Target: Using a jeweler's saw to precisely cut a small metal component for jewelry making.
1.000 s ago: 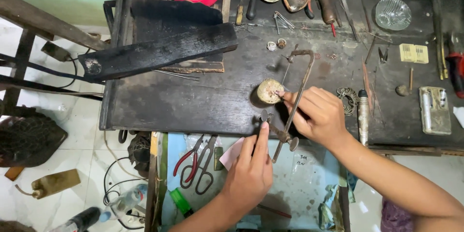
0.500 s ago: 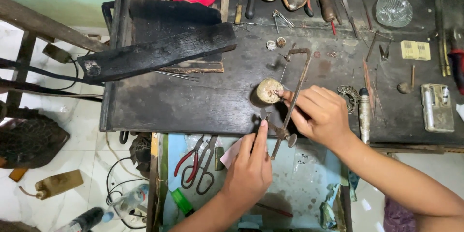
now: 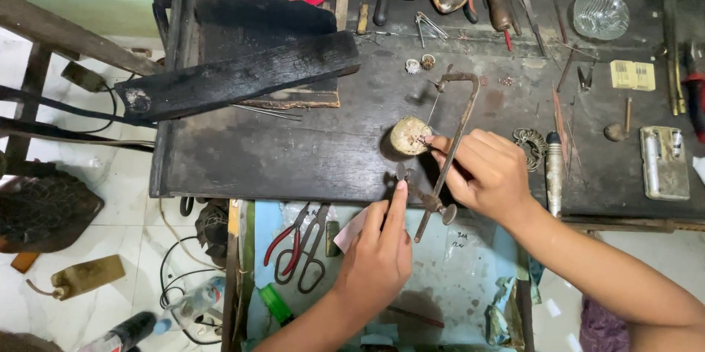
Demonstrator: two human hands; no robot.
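Head view: a small piece is being pinched against the round block (image 3: 410, 135) by right hand (image 3: 490, 173), left hand's (image 3: 376, 264) fingers closing on the saw frame (image 3: 446, 152); cut unfinished.

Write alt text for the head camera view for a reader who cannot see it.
Seen from above, a person's right hand pinches a tiny piece against a small round block on a dark workbench, while the left hand touches the screw end of a jeweller's saw frame. Red-handled pliers lie in the drawer below; small tools litter the bench.
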